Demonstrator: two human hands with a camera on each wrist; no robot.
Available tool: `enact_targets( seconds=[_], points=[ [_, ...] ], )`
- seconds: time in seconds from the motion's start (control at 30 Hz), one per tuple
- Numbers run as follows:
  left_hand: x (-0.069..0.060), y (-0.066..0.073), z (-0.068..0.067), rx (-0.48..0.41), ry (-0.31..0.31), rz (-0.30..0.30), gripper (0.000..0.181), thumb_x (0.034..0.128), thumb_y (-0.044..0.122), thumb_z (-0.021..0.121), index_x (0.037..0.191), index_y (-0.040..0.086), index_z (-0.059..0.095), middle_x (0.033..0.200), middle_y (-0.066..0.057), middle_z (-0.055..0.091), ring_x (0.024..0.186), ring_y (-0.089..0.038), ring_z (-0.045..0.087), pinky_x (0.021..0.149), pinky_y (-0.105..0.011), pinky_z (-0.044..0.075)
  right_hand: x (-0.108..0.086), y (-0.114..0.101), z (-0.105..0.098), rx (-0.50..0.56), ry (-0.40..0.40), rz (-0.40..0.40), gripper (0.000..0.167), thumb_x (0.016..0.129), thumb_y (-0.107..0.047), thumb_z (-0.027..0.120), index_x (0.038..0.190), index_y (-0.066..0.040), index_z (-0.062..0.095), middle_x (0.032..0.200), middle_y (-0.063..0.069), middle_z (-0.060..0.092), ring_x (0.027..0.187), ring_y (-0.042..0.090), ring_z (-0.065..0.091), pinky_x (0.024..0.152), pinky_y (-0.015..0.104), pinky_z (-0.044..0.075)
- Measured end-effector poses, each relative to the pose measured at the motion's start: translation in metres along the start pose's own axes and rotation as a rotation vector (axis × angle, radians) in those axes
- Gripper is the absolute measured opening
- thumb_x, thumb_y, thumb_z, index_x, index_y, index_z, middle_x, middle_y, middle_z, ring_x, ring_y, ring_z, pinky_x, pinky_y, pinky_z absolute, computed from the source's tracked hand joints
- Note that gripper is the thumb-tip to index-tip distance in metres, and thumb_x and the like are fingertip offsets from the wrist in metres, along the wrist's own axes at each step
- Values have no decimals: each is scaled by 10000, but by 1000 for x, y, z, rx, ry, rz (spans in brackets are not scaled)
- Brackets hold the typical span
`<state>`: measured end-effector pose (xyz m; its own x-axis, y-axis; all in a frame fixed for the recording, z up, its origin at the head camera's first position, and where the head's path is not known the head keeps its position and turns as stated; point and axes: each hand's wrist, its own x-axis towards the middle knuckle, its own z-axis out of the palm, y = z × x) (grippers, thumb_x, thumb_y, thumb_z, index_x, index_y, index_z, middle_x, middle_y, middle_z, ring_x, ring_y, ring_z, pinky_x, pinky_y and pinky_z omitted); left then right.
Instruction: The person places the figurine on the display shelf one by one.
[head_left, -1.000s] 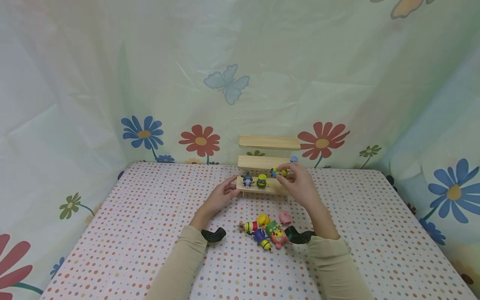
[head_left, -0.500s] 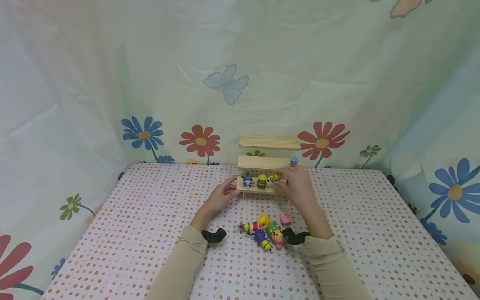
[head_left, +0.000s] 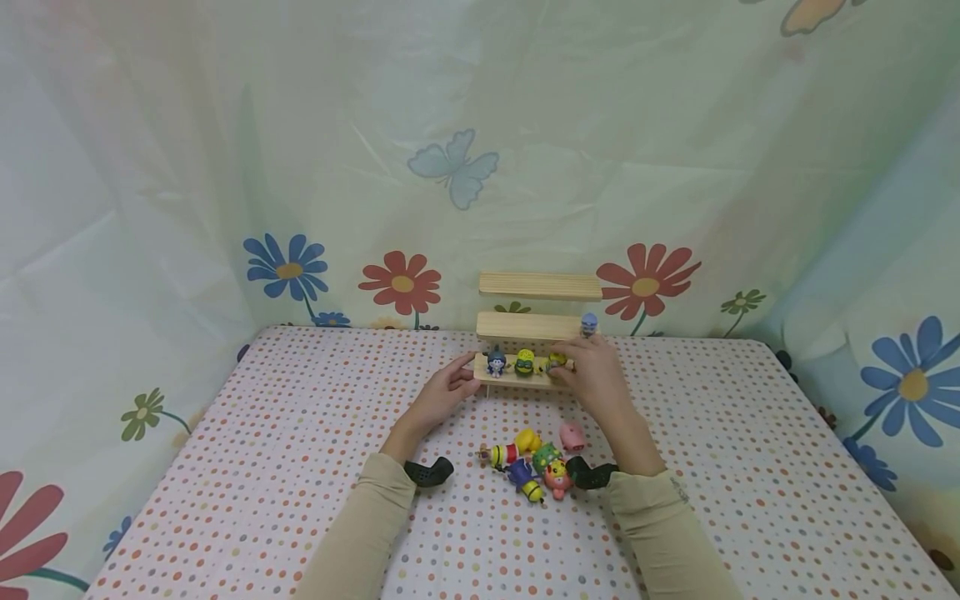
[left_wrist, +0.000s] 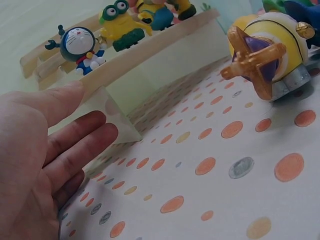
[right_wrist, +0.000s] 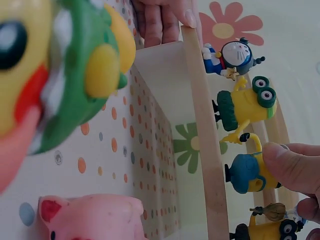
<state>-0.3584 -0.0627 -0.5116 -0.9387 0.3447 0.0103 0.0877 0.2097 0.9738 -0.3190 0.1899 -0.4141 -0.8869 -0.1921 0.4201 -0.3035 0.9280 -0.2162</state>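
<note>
A three-tier wooden shelf (head_left: 517,381) stands at the back of the table. My left hand (head_left: 442,392) holds its left end, the thumb on the front edge, the other fingers lower. On the lowest tier stand a Doraemon figure (right_wrist: 233,55) in a dark blue hood and a minion figure (right_wrist: 246,105) with green goggles. Beside them my right hand (head_left: 596,371) pinches a minion figure in blue overalls (right_wrist: 245,172), its feet at the tier. Another minion figure (right_wrist: 265,231) is at the tier's right end, hidden by the right hand in the head view.
Several loose figures lie in front of the shelf: a pink pig (head_left: 572,437), a yellow piece (head_left: 527,439), a red-banded minion (head_left: 501,454), a purple-and-yellow minion (head_left: 523,480), a green-and-yellow figure (head_left: 546,455) and a pink-and-yellow one (head_left: 557,478). A bluish figure (head_left: 588,323) stands on the middle tier.
My right hand has lowered the minion in blue overalls from a sideways tilt above the lowest tier to upright on it, beside the goggled minion. The left hand has stayed at the shelf end.
</note>
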Motion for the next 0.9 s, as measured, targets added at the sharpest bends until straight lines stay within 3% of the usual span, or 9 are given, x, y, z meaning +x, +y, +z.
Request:
enact_targets(
  seconds=[0.3, 0.73, 0.9],
  points=[
    [0, 0, -1, -15, -5, 8, 642, 931, 336, 602, 1495, 252, 307, 1158, -66, 608, 1015, -150, 621, 831, -295, 505, 1, -1, 1, -16, -20, -8, 357, 772, -193, 790, 1115, -128, 716, 1132, 93, 694, 968, 296, 557, 826, 440, 426],
    [-1, 1, -1, -5, -8, 21, 638, 933, 333, 599, 1494, 239, 311, 1157, -76, 606, 1015, -156, 622, 832, -297, 505, 1, -1, 1, 23, -19, -3, 385, 775, -172, 788, 1147, -132, 696, 1130, 87, 698, 911, 266, 533, 785, 398, 400],
    [-3, 5, 0, -18, -16, 21, 657, 937, 313, 598, 1504, 193, 291, 1156, -84, 604, 1024, -182, 622, 834, -306, 507, 1, -1, -1, 40, -36, -2, 487, 770, -148, 791, 1233, -118, 643, 1173, 106, 678, 942, 283, 559, 812, 419, 416]
  ],
)
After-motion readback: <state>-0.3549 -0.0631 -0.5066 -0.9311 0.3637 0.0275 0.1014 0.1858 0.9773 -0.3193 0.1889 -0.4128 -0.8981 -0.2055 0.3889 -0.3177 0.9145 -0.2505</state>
